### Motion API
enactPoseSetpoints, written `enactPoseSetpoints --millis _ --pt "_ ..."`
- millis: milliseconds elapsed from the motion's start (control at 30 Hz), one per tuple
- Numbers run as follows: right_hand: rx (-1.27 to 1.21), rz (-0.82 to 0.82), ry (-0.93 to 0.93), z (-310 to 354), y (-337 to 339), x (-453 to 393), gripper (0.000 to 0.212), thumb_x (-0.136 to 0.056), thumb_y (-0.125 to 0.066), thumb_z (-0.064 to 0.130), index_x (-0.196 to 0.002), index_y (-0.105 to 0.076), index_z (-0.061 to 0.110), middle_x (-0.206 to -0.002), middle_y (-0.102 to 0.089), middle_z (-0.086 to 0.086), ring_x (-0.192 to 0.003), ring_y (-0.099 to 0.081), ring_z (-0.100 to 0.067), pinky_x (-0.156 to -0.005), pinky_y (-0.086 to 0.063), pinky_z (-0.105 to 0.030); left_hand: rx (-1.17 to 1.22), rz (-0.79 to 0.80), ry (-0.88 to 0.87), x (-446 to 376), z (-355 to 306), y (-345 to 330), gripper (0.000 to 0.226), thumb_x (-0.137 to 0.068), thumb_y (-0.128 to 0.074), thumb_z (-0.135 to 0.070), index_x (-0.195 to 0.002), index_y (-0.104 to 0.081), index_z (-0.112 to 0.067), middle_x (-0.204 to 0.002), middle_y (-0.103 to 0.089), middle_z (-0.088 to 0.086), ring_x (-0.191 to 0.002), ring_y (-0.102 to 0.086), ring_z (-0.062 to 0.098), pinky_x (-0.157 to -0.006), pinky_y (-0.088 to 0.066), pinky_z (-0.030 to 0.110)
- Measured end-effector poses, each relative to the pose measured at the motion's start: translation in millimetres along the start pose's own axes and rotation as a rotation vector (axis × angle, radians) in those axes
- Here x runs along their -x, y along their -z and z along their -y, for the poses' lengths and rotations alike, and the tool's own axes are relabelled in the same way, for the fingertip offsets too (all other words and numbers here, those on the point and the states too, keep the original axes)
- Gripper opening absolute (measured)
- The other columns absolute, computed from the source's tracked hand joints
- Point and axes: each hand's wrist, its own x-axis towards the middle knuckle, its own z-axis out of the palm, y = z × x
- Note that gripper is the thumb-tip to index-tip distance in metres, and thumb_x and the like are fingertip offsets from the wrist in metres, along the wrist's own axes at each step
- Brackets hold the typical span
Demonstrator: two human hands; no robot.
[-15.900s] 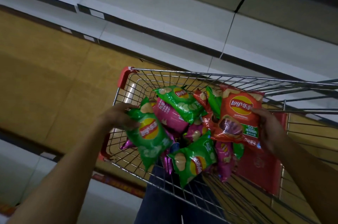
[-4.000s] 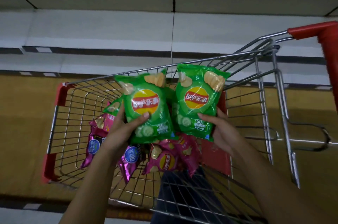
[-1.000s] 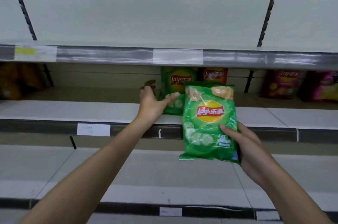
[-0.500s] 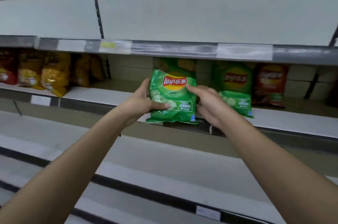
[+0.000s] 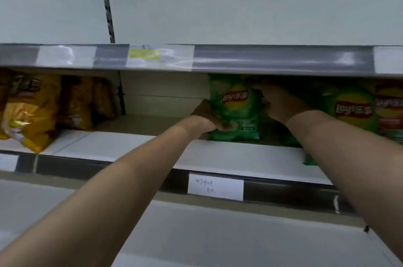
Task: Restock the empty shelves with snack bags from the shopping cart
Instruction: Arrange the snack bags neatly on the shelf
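Both hands reach into the middle shelf [image 5: 135, 146], a white metal board with a dark front rail, and hold one glossy green crisp bag with a red and yellow round logo [image 5: 235, 109]. The bag stands upright on the shelf, its bottom edge touching the board, well back from the front rail.

The left hand [image 5: 208, 117] grips the bag's lower left edge; its fingers curl round the side and the thumb presses the front near the bottom corner. The right hand [image 5: 277, 103] holds the bag's upper right edge, its fingers curled over that side, though shadow under the upper shelf hides the fingertips and exactly how they close cannot be made out.

Just to the right of the right hand's fingers stands a second green crisp bag with the same logo [image 5: 353, 111], upright against the back of the shelf, and beside that, at the frame's edge, a red and orange crisp bag [image 5: 390, 109]. A small green bag corner [image 5: 309, 161] shows below the right forearm, near the shelf front. Well to the left of the left hand's fingers, several yellow snack bags [image 5: 28, 109] lean on the same shelf.

A white handwritten paper price label [image 5: 215, 186] sits on the front rail below the held bag. A clear label strip with a yellow tag [image 5: 145, 54] hangs on the rail of the shelf above.
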Motion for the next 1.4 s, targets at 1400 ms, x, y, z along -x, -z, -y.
enactPoseSetpoints --millis 1400 --pt "0.322 -0.303 0.133 -7 -4 -56 0.030 -0.095 -0.060 0.033 -0.118 -0.050 0.016 -0.115 -0.054 -0.002 -0.108 -0.053 -0.020 -0.101 -0.041 -0.036 -0.256 -0.013 0.038 -55 -13 -22 0.109 -0.079 -0.077 -0.032 -0.152 0.000 -0.006 -0.157 -0.015 0.017 -0.143 -0.021 0.034 -0.115 -0.029 0.042"
